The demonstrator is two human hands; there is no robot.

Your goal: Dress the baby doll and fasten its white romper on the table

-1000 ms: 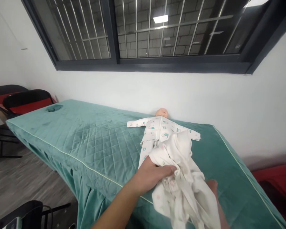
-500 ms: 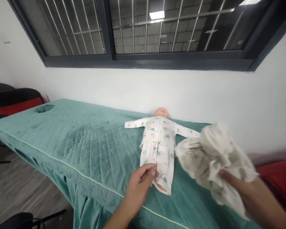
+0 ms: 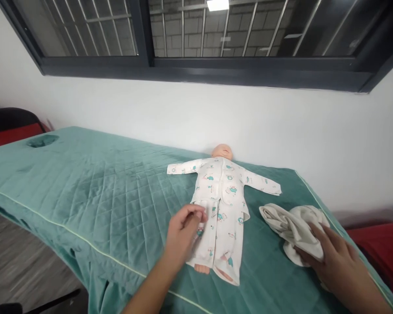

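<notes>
On a teal quilted massage bed (image 3: 94,183) against a white wall, a baby doll (image 3: 221,200) in a printed sleepsuit is lying face-up. The left hand (image 3: 182,233) is curling loosely beside its leg; whether it is pinching fabric is unclear. The right hand (image 3: 337,257), fingers spread, is pressing a crumpled white cloth (image 3: 290,224), its wrist cut off by the frame edge.
</notes>
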